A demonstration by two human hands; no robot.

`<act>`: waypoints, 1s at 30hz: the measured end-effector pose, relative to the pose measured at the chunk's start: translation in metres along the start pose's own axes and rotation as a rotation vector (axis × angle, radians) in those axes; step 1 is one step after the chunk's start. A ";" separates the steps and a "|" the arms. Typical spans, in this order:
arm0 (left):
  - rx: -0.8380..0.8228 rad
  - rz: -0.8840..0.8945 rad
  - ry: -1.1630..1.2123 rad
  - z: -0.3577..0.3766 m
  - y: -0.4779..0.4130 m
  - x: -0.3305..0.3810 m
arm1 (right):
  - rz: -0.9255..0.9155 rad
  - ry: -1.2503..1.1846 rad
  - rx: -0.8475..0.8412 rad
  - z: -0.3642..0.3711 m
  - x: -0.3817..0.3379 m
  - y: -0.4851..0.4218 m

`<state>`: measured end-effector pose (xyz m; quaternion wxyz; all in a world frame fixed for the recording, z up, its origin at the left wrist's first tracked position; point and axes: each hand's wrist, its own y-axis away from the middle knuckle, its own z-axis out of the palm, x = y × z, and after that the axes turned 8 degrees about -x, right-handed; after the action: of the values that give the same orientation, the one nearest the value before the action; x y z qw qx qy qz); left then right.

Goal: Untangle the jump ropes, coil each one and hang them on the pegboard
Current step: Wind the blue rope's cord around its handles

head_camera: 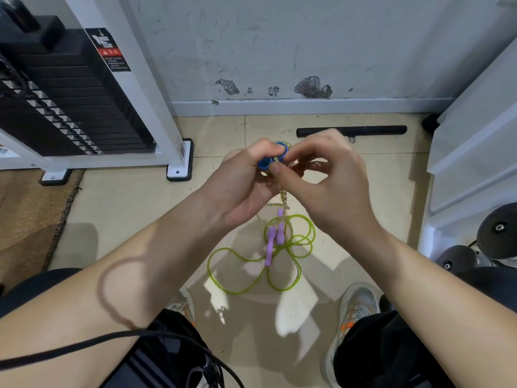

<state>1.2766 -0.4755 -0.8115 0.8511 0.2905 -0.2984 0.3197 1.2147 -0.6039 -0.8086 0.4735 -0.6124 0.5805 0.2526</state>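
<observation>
My left hand (240, 186) grips two blue jump-rope handles (270, 159) held side by side above the floor. My right hand (324, 180) pinches the yellowish braided rope (283, 193) right beside those handles; a strand of it hangs down between my hands. On the tiles below lies a green rope (237, 278) in loose loops, with its two purple handles (272, 239) lying across them. No pegboard is in view.
A weight-stack machine (70, 102) with a white frame stands at the left, its foot (179, 169) on the tiles. A black bar (352, 130) lies by the wall. Dumbbells (475, 247) and a white rack sit at the right. A brown mat (30, 217) covers the floor at left. My shoes (358, 306) are below.
</observation>
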 end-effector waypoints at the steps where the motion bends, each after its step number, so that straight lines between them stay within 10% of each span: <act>1: 0.011 0.013 0.008 0.001 0.000 0.000 | 0.019 0.001 0.013 0.003 0.001 0.001; 30: 0.082 0.017 0.098 0.001 -0.006 -0.005 | -0.087 0.262 -0.036 0.005 0.019 -0.005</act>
<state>1.2774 -0.4816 -0.8166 0.8493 0.3067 -0.2455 0.3528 1.2242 -0.6095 -0.8254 0.3933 -0.6729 0.6057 0.1601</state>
